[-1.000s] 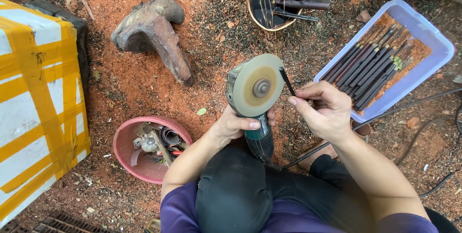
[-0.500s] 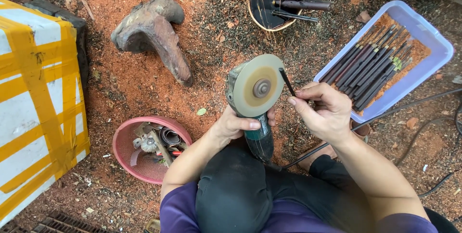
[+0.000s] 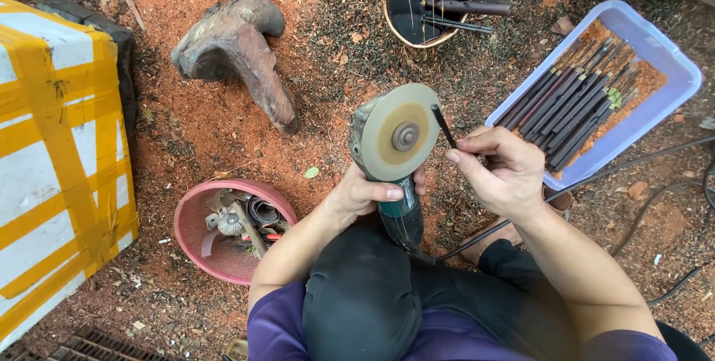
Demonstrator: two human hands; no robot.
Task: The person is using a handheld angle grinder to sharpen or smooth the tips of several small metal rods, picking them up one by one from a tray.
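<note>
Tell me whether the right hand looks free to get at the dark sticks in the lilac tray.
Probably yes: the right hand sits beside the open tray, nothing between, but already pinches one thin dark stick.

A single head-worn camera looks steeply down from close above at the person's lap, hands and the reddish ground point(image 3: 223, 130).

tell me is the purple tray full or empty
Partly full: the purple tray holds a row of dark sticks lying side by side on reddish dust.
</note>
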